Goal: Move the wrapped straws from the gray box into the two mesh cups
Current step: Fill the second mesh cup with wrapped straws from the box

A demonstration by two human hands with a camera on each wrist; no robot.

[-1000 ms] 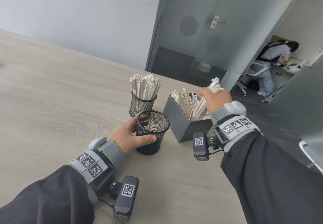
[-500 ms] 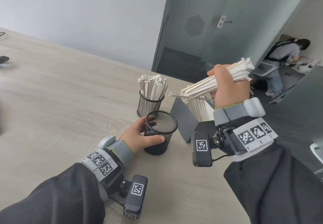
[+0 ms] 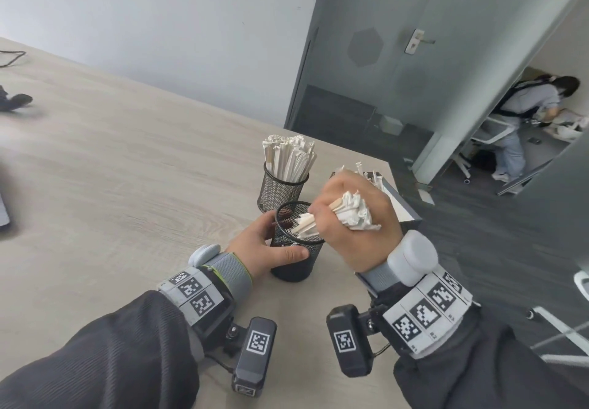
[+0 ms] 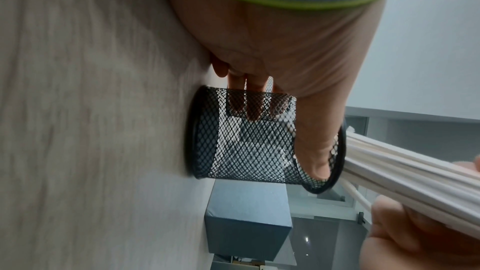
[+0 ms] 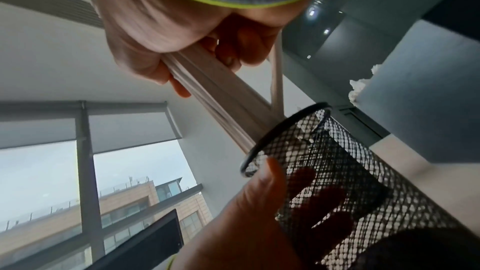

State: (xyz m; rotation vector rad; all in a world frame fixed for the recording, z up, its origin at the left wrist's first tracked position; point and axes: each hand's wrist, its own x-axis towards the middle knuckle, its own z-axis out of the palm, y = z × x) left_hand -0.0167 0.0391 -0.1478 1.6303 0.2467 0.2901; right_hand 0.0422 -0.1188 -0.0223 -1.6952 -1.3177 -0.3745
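Note:
My left hand [image 3: 264, 249] grips the near black mesh cup [image 3: 296, 262] on the table, thumb on its front wall and fingers round the far side [image 4: 249, 147]. My right hand [image 3: 357, 227] grips a bundle of white wrapped straws [image 3: 347, 214], whose lower ends point into the cup's mouth [image 5: 228, 114]. The far mesh cup [image 3: 280, 188] stands just behind, packed with wrapped straws [image 3: 290, 160]. The gray box [image 3: 404, 214] sits to the right, mostly hidden by my right hand, with a few straws sticking out of it.
The table's right edge [image 3: 392, 185] runs close beside the gray box. A dark object [image 3: 14, 101] and a cable lie far left on the table. A person sits in the room beyond the glass door [image 3: 529, 102].
My right hand lifted the bundle of straws out of the gray box, swung it left and tilted it down to the near cup's mouth. My left hand stayed on that cup.

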